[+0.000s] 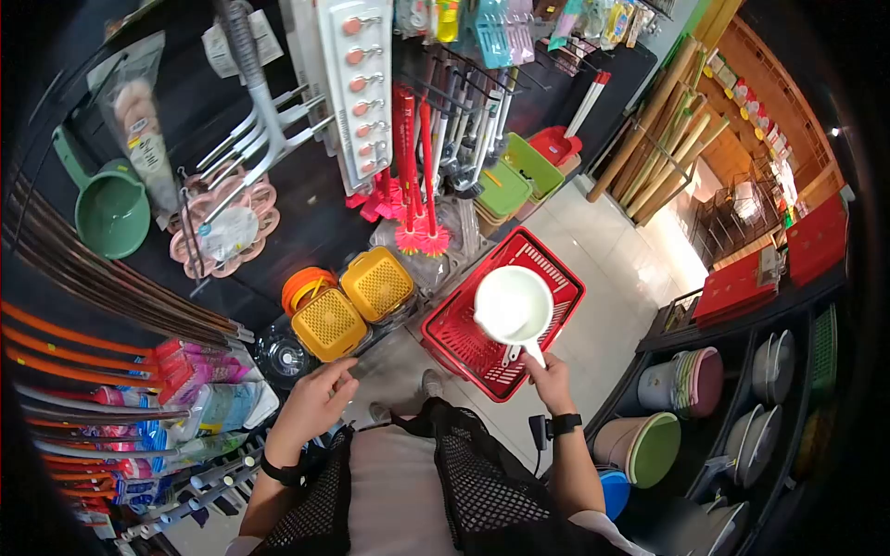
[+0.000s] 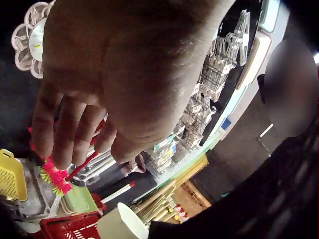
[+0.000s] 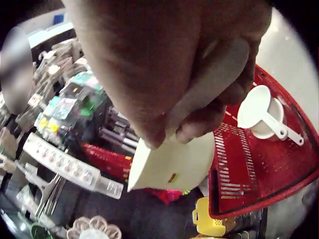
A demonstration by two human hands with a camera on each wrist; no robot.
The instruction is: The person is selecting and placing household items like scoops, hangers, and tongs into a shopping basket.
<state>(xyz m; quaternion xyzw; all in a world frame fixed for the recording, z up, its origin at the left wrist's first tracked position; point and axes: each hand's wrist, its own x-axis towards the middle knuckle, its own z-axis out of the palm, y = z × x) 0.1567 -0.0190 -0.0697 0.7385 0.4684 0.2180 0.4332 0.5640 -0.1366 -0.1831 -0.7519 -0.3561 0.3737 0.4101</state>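
My right hand (image 1: 553, 382) grips the handle of a white plastic water dipper (image 1: 513, 310). The dipper's bowl overlaps the red shopping basket (image 1: 570, 278) in the head view. Inside that basket lie two smaller white dippers (image 3: 255, 105), one partly covering the other, seen in the right wrist view. My left hand (image 1: 315, 403) hangs in the air with relaxed fingers and nothing in its grasp, near two yellow perforated baskets (image 1: 330, 324). Its bare palm side (image 2: 144, 84) fills much of the left wrist view.
On the left rack hang a green dipper (image 1: 113, 211) and a pink flower-shaped item (image 1: 227, 222). Red-handled brushes (image 1: 422, 176) hang ahead. Buckets (image 1: 640, 449) line the shelf at right. Bamboo poles (image 1: 654, 148) stand farther back beside the tiled floor (image 1: 616, 250).
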